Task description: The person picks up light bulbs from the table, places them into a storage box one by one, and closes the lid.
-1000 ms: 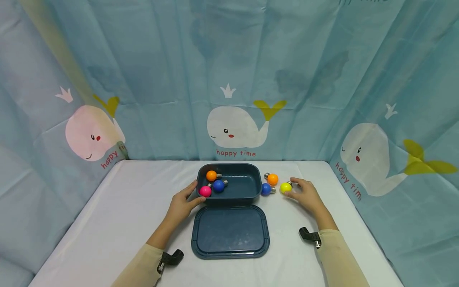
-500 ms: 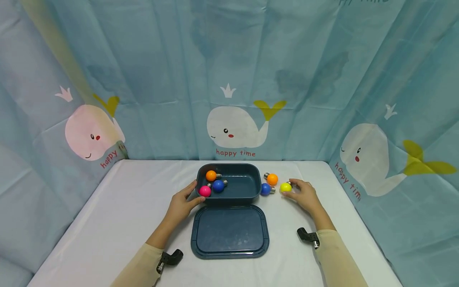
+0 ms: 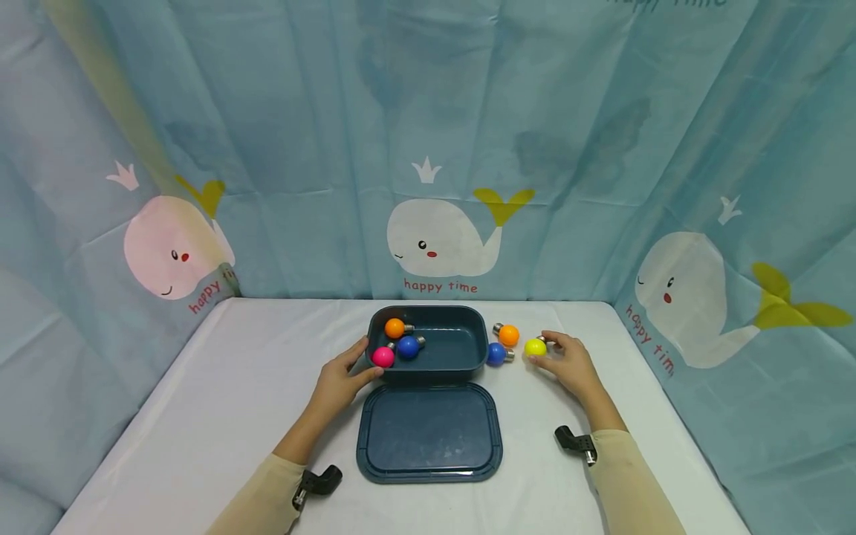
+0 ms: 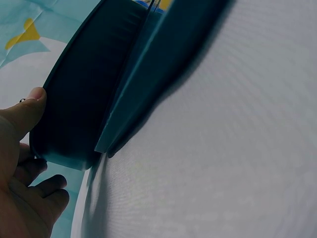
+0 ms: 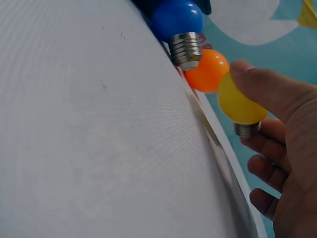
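A dark lid lies nearest. Beyond it, the left hand grips the left end of a dark box; the right hand pinches a yellow light bulb near a blue bulb, an orange bulb slightly farther back.

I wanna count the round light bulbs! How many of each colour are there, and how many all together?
Orange light bulbs: 2
Blue light bulbs: 2
Pink light bulb: 1
Yellow light bulb: 1
Total: 6
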`<state>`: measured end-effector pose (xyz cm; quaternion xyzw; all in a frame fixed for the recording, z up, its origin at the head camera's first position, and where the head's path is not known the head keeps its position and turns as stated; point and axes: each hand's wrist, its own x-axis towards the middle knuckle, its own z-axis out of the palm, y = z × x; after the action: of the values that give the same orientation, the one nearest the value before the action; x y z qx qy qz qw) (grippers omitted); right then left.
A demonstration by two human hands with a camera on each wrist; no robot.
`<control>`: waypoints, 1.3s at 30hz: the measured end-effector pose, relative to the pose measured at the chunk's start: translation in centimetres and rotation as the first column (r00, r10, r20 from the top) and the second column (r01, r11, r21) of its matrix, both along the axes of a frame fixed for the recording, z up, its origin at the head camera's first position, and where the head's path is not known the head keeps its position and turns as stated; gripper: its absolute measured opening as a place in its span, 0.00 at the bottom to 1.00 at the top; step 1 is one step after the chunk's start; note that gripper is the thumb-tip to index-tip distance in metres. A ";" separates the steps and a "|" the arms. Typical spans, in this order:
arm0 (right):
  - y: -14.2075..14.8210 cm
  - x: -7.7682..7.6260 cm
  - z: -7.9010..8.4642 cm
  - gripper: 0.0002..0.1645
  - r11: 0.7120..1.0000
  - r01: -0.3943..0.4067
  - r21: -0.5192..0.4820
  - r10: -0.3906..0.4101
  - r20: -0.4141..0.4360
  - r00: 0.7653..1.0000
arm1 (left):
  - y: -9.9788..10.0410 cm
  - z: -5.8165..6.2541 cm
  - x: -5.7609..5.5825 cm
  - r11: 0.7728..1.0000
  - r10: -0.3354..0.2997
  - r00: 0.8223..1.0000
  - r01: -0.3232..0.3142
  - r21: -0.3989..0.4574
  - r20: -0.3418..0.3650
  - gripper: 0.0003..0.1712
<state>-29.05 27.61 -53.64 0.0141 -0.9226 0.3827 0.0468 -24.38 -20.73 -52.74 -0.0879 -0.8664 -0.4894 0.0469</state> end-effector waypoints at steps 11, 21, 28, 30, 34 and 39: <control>-0.7 0.4 1.9 0.43 0.996 -0.086 0.013 0.087 -0.100 0.991 | 0.3 0.0 -0.1 1.000 -0.009 1.000 0.009 0.018 0.002 0.51; -3.2 -0.5 5.5 0.42 0.977 -0.204 0.055 0.209 -0.115 0.971 | 0.1 -0.2 -0.2 1.000 -0.005 1.000 0.005 0.023 0.000 0.49; -5.9 -2.1 9.0 0.42 0.948 -0.302 0.095 0.311 -0.097 0.946 | -0.1 0.0 -0.1 1.000 -0.011 1.000 0.011 0.027 0.003 0.48; -6.8 -2.7 9.8 0.42 0.934 -0.343 0.096 0.351 -0.083 0.933 | -0.1 0.1 -0.1 1.000 -0.010 1.000 0.010 0.029 0.002 0.49; -8.4 -4.1 10.9 0.41 0.896 -0.428 0.120 0.435 -0.046 0.899 | -0.1 0.2 -0.1 0.999 -0.009 1.000 0.009 0.036 0.003 0.49; -10.5 -5.3 11.6 0.42 0.843 -0.510 0.172 0.514 0.024 0.858 | 0.0 0.0 -0.2 0.999 -0.013 1.000 0.012 0.036 0.006 0.49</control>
<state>-34.32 17.14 -42.09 0.2679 -0.9143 0.2999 -0.0477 -24.56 -20.73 -52.74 -0.0909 -0.8570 -0.5055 0.0427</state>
